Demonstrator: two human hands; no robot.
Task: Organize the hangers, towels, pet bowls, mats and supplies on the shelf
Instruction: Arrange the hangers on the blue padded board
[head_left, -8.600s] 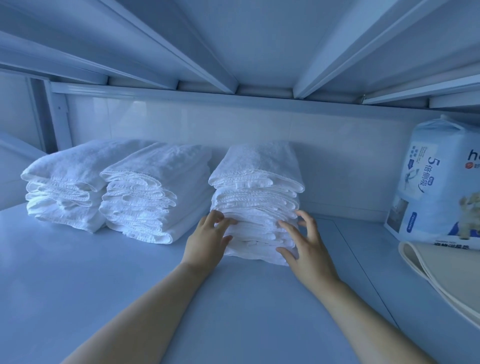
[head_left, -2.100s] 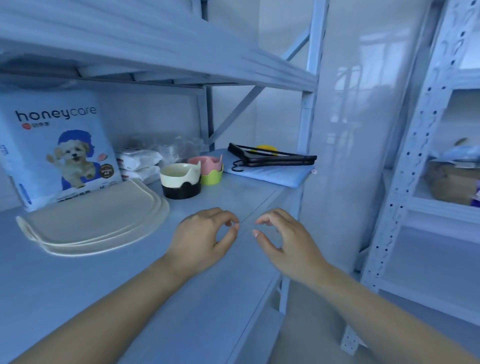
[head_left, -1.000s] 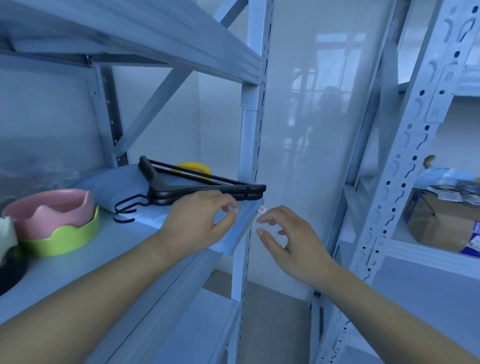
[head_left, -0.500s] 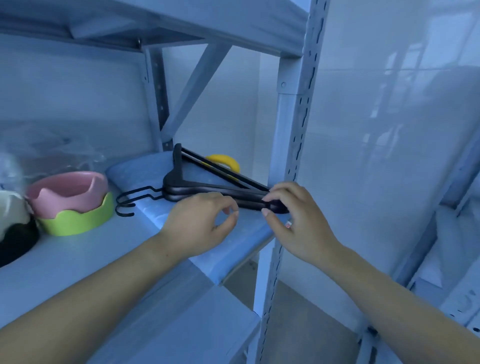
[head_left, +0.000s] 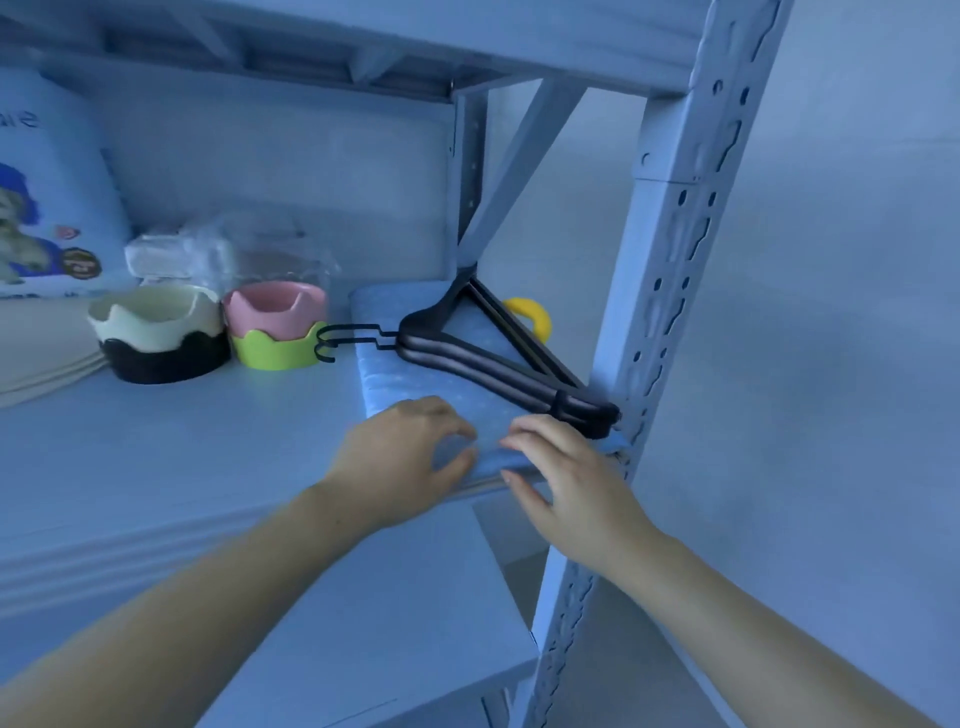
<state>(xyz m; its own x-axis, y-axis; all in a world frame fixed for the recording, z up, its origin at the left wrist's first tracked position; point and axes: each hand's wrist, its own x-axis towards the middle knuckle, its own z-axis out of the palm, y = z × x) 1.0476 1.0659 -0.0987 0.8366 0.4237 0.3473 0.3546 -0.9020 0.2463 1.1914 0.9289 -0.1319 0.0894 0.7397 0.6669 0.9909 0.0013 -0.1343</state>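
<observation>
Pale metal shelf against a plain wall, perforated upright post at the right front corner. At that corner, a folded blue mat with small pale dots, front edge overhanging the shelf lip. On top of the mat, a stack of black hangers, lying flat, hooks pointing left past the mat's edge, right tips touching the post. Behind the hangers, part of a yellow ring, mostly hidden. Both hands on the mat's front edge: left hand with fingers over the top and thumb at the fold, right hand just beside it with fingertips on the top and thumb beneath the overhang. Both curled around the fabric; whether pinched tight or only resting, unclear. Just left of the mat, pink bowl nested in a green bowl, hanger hooks touching or nearly touching the green one. Beside those, cream bowl nested in a black bowl. Behind the bowls, crumpled clear plastic wrapping. Far left, a pet-pad package with a dog picture, and beige mats stacked in front of it.
</observation>
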